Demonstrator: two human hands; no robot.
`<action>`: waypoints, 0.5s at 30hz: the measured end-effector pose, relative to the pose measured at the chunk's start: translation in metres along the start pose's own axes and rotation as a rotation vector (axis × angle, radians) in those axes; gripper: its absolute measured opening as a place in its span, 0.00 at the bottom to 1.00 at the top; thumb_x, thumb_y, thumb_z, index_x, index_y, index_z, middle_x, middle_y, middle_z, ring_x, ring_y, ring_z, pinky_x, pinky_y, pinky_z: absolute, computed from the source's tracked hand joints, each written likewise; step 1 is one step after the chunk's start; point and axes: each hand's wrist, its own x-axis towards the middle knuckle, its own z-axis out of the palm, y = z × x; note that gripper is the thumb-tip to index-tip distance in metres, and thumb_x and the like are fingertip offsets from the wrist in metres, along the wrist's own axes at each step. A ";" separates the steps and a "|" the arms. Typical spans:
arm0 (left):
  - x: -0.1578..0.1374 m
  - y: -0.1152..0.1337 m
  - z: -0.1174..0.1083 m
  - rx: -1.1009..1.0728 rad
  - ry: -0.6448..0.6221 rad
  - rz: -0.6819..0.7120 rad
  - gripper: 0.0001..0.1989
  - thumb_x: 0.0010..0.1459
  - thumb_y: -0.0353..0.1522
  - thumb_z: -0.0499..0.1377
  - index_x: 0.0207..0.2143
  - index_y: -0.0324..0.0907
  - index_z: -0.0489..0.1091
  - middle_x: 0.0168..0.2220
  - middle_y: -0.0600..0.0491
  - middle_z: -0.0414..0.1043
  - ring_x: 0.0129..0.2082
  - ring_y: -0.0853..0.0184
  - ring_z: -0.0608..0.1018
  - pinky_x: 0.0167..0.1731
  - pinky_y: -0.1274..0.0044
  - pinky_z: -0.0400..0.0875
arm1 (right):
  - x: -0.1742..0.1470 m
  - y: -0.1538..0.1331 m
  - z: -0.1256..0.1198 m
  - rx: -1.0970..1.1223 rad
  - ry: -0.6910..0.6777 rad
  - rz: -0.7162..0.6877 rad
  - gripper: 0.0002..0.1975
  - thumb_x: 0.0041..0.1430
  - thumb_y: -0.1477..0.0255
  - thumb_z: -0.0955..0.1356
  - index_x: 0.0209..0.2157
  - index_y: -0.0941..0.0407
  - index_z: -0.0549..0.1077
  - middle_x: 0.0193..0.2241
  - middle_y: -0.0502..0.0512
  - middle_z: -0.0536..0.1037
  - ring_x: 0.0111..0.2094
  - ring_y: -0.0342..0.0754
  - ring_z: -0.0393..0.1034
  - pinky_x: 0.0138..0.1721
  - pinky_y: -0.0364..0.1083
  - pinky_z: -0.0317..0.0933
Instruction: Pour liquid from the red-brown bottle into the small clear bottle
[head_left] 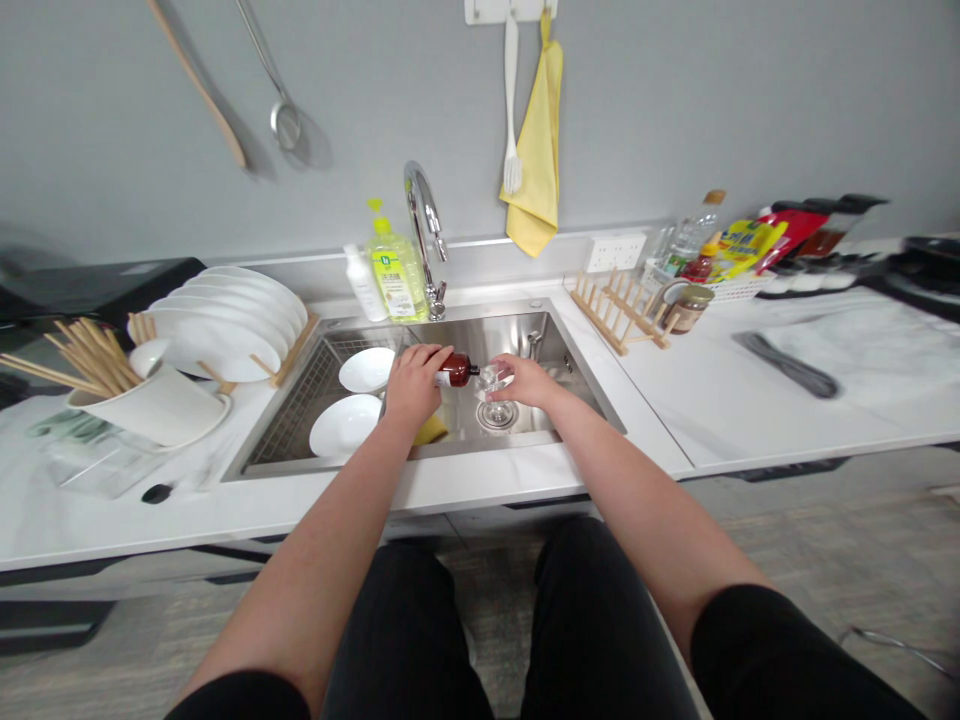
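Left grip point(415, 388): is wrapping around the body of the brown bottle point(456, 370), back of the hand upward, leaving the neck end free.
Right grip point(523, 381): is holding the clear glass point(489, 380) from its right side, thumb and fingers curving around it.
Bottle axis: is running left to right, nearly level; the black neck point(475, 370) is pointing away from the left grip and toward the right grip.
Glass location: is sitting immediately right of the black neck, inside the sink outline; its transparency is keeping the exact tilt from being told.
Neck-to-glass clearance: the neck is standing just beside the glass; this angle is not showing whether the two are touching.
Nearer hand: the left is serving the bottle, the right is serving the glass; the neck is lying between both grips.
Sink point(517, 330): is extending beneath both hands, with the drain strainer point(513, 418) showing near the glass.
Sink, left half: two white dishes point(366, 370) are lying left of the bottle; a yellow cloth point(430, 431) is lying near the front wall.
Faucet point(418, 205): is rising behind the sink from the tabletop point(637, 420).
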 end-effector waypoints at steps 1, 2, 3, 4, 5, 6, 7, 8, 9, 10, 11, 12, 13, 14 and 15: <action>0.000 0.000 0.000 0.003 0.000 0.000 0.37 0.62 0.21 0.59 0.72 0.47 0.74 0.68 0.44 0.77 0.69 0.48 0.73 0.68 0.57 0.69 | 0.000 0.000 0.000 0.001 0.002 0.002 0.41 0.41 0.65 0.90 0.58 0.53 0.83 0.46 0.55 0.89 0.46 0.56 0.85 0.52 0.54 0.79; 0.000 0.000 0.000 0.006 0.001 0.001 0.37 0.62 0.21 0.59 0.72 0.47 0.74 0.68 0.44 0.77 0.69 0.48 0.73 0.68 0.57 0.69 | 0.000 -0.001 0.000 0.004 0.003 0.005 0.41 0.40 0.65 0.90 0.58 0.53 0.82 0.46 0.55 0.88 0.46 0.56 0.86 0.53 0.54 0.79; 0.000 0.001 -0.001 0.008 0.002 0.003 0.37 0.62 0.21 0.59 0.72 0.47 0.74 0.68 0.44 0.77 0.69 0.48 0.73 0.68 0.58 0.68 | 0.000 -0.001 0.000 0.008 0.002 0.008 0.41 0.40 0.65 0.90 0.58 0.53 0.82 0.46 0.55 0.88 0.47 0.57 0.86 0.53 0.54 0.79; 0.000 0.001 -0.001 0.011 0.003 0.004 0.37 0.62 0.21 0.59 0.72 0.46 0.74 0.68 0.44 0.77 0.69 0.48 0.73 0.69 0.58 0.68 | 0.000 -0.001 0.000 0.013 0.001 0.009 0.41 0.40 0.65 0.90 0.58 0.53 0.82 0.46 0.56 0.88 0.47 0.57 0.86 0.53 0.54 0.79; 0.000 0.001 -0.001 0.013 0.002 0.004 0.37 0.62 0.21 0.58 0.72 0.47 0.74 0.68 0.44 0.77 0.70 0.48 0.73 0.68 0.58 0.68 | 0.000 -0.001 0.000 0.017 0.001 0.009 0.41 0.40 0.65 0.90 0.58 0.53 0.82 0.46 0.56 0.88 0.47 0.57 0.86 0.54 0.54 0.79; 0.000 0.002 -0.002 0.015 0.001 0.004 0.36 0.63 0.21 0.58 0.72 0.47 0.74 0.68 0.44 0.77 0.70 0.48 0.73 0.68 0.58 0.68 | 0.000 -0.001 0.000 0.021 0.001 0.008 0.42 0.40 0.65 0.90 0.58 0.53 0.83 0.46 0.56 0.89 0.47 0.57 0.86 0.54 0.54 0.79; 0.000 0.002 -0.002 0.016 0.001 0.004 0.36 0.63 0.22 0.58 0.72 0.47 0.74 0.68 0.44 0.77 0.70 0.48 0.73 0.68 0.58 0.68 | 0.000 -0.001 0.000 0.023 0.000 0.008 0.42 0.40 0.65 0.90 0.58 0.53 0.83 0.46 0.56 0.89 0.47 0.57 0.86 0.54 0.54 0.79; 0.000 0.002 -0.002 0.017 0.001 0.006 0.36 0.63 0.22 0.58 0.72 0.47 0.74 0.68 0.44 0.77 0.69 0.48 0.73 0.68 0.58 0.68 | 0.000 -0.001 0.000 0.025 -0.001 0.009 0.42 0.40 0.65 0.90 0.58 0.53 0.82 0.46 0.56 0.89 0.47 0.57 0.86 0.54 0.54 0.79; 0.000 0.002 -0.002 0.017 0.001 0.007 0.36 0.63 0.22 0.58 0.72 0.47 0.74 0.68 0.44 0.77 0.69 0.48 0.73 0.68 0.57 0.68 | 0.000 -0.001 -0.001 0.027 -0.002 0.010 0.42 0.40 0.65 0.90 0.58 0.53 0.82 0.46 0.56 0.89 0.48 0.58 0.86 0.54 0.55 0.79; 0.000 0.002 -0.002 0.017 0.001 0.007 0.36 0.63 0.22 0.59 0.72 0.47 0.74 0.68 0.44 0.77 0.69 0.48 0.73 0.68 0.57 0.68 | 0.000 -0.001 -0.001 0.026 -0.002 0.011 0.43 0.40 0.64 0.90 0.59 0.53 0.82 0.46 0.56 0.89 0.48 0.58 0.86 0.54 0.55 0.79; 0.000 0.002 -0.002 0.016 0.001 0.007 0.37 0.62 0.22 0.59 0.72 0.47 0.74 0.68 0.44 0.77 0.69 0.47 0.73 0.68 0.57 0.68 | 0.000 -0.001 -0.001 0.025 -0.003 0.012 0.43 0.40 0.64 0.90 0.59 0.53 0.82 0.46 0.57 0.89 0.48 0.58 0.86 0.55 0.55 0.79; 0.000 0.002 -0.002 0.015 -0.001 0.005 0.37 0.62 0.21 0.59 0.72 0.47 0.74 0.68 0.44 0.77 0.70 0.47 0.73 0.68 0.57 0.68 | 0.000 -0.001 -0.001 0.023 -0.004 0.013 0.43 0.40 0.64 0.90 0.59 0.53 0.82 0.46 0.57 0.89 0.48 0.58 0.86 0.55 0.56 0.79; 0.000 0.003 -0.003 0.014 -0.002 0.003 0.37 0.62 0.21 0.59 0.73 0.48 0.74 0.69 0.44 0.77 0.70 0.47 0.73 0.68 0.57 0.68 | -0.001 -0.001 -0.001 0.020 -0.005 0.014 0.43 0.40 0.64 0.90 0.59 0.53 0.82 0.46 0.57 0.89 0.48 0.58 0.86 0.55 0.56 0.79; 0.000 0.003 -0.003 0.014 -0.004 0.000 0.37 0.62 0.21 0.59 0.73 0.48 0.74 0.69 0.44 0.77 0.70 0.47 0.72 0.69 0.57 0.68 | -0.001 -0.001 -0.001 0.017 -0.006 0.016 0.43 0.40 0.64 0.90 0.59 0.53 0.82 0.46 0.57 0.89 0.48 0.59 0.86 0.55 0.56 0.79; 0.000 0.003 -0.003 0.015 -0.005 -0.002 0.37 0.63 0.22 0.59 0.73 0.48 0.74 0.69 0.44 0.77 0.70 0.47 0.72 0.69 0.57 0.68 | -0.001 -0.001 -0.001 0.016 -0.008 0.018 0.43 0.40 0.64 0.90 0.59 0.53 0.82 0.47 0.57 0.89 0.48 0.59 0.86 0.55 0.56 0.79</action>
